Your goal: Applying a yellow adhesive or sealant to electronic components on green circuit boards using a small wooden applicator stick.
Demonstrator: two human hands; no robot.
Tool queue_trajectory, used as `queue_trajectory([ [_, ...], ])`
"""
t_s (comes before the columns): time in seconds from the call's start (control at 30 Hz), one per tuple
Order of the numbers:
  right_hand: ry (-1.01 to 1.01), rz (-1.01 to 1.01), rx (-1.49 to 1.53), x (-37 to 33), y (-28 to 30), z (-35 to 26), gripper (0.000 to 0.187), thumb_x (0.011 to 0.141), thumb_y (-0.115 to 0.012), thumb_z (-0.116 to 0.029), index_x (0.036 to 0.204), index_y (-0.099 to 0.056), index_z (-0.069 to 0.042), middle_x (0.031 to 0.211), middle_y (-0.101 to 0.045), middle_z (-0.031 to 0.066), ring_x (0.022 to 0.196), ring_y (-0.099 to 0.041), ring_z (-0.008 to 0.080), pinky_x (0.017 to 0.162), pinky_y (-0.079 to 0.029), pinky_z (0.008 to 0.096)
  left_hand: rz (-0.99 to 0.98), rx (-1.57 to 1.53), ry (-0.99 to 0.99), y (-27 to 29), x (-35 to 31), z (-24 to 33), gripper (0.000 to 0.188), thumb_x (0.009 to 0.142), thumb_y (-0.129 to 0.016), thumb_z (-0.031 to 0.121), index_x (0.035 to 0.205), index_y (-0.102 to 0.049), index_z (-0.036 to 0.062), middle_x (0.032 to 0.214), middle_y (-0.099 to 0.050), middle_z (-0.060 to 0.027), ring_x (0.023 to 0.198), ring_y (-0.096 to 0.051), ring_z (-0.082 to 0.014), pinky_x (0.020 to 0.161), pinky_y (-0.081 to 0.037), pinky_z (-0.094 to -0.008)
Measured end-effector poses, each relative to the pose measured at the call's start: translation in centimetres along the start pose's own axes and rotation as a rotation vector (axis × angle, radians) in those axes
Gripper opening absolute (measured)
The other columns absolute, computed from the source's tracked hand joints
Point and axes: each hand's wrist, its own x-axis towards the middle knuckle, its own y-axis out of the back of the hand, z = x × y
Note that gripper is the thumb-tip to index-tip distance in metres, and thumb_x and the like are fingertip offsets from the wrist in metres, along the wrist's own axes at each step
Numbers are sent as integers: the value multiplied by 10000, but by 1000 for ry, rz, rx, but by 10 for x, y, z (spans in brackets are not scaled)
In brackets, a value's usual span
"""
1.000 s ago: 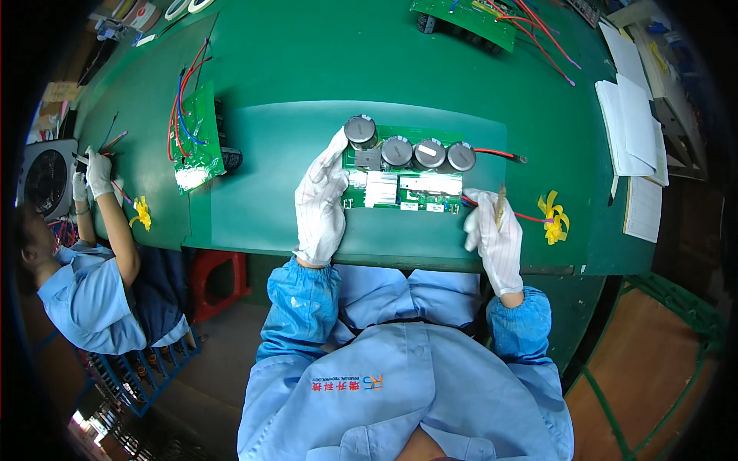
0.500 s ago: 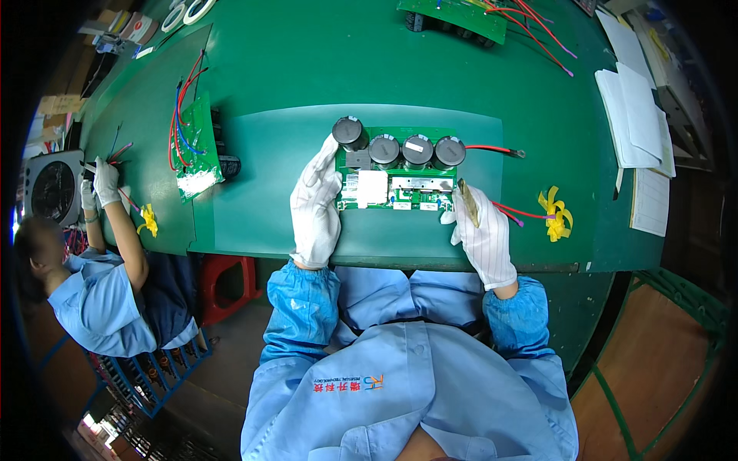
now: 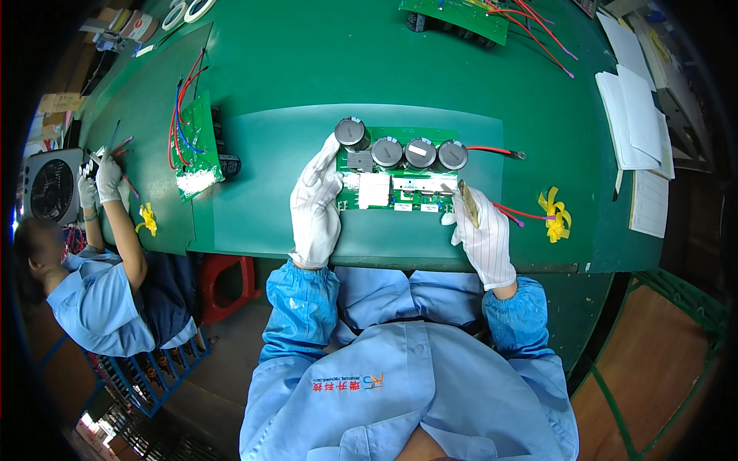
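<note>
"What's the biggest thing in front of us?"

"A green table, with a pale, shiny sheet on it. Our circuit board lies over that sheet, parts facing up, between our two gloved hands."

"How is our left hand set?"

"Fingers nearly straight and together, along the board's left end. We can't tell whether it grips or only steadies it."

"And our right hand?"

"Fingers bent around a slim brownish tool, at the board's lower right corner. We can't make out its kind, or whether its tip touches the board."

"What's smaller?"

"Four dark round cans stand along the far side, the leftmost beside our left fingertips. A red wire sticks out right, and yellow ties lie beyond our right hand."
</note>
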Motion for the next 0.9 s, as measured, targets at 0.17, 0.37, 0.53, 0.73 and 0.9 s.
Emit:
queue_trajectory([
  [0.17, 162, 50, -227, 2, 5, 1, 385, 931, -713, -119, 1285, -583, -40, 1012, -718, 131, 687, -694, 249, 628, -557, 345, 51, -162, 48, -1, -2, -3, 491, 933, -507, -89, 1422, -470, -115, 1474, -529, -177, 1368, -504, -239, 1156, -366, -323],
  [0.37, 374, 224, -461, 0, 26, -37, 478, 880, -788, -184, 1287, -579, -46, 1105, -699, 143, 809, -701, 314, 692, -571, 370, 17, -91, 41, 0, -1, -1, 534, 908, -512, -87, 1441, -480, -89, 1487, -527, -161, 1362, -503, -229, 1114, -398, -316],
  [0.53, 550, 83, -776, -7, 31, -54, 466, 766, -745, -38, 1223, -673, -92, 916, -604, 68, 793, -605, 259, 639, -461, 406, 10, 122, -42, 7, -1, -6, 451, 968, -469, -16, 1412, -532, -62, 1401, -595, -148, 1241, -592, -228, 1024, -468, -334],
  [0.73, 721, 175, -888, 0, 20, -52, 335, 774, -741, -84, 1105, -699, -95, 946, -562, 36, 784, -561, 218, 622, -465, 365, -48, 517, -239, 13, 2, -10, 427, 1004, -439, 142, 1373, -589, -12, 1318, -639, -184, 1145, -640, -296, 999, -484, -353],
  [0.9, 660, 129, -951, -1, 16, -64, 368, 744, -735, -53, 1108, -698, -97, 934, -589, 30, 776, -584, 220, 611, -465, 368, -41, 449, -229, 11, 0, -9, 443, 1014, -447, 194, 1390, -582, 2, 1345, -638, -162, 1189, -619, -288, 1022, -469, -355],
])
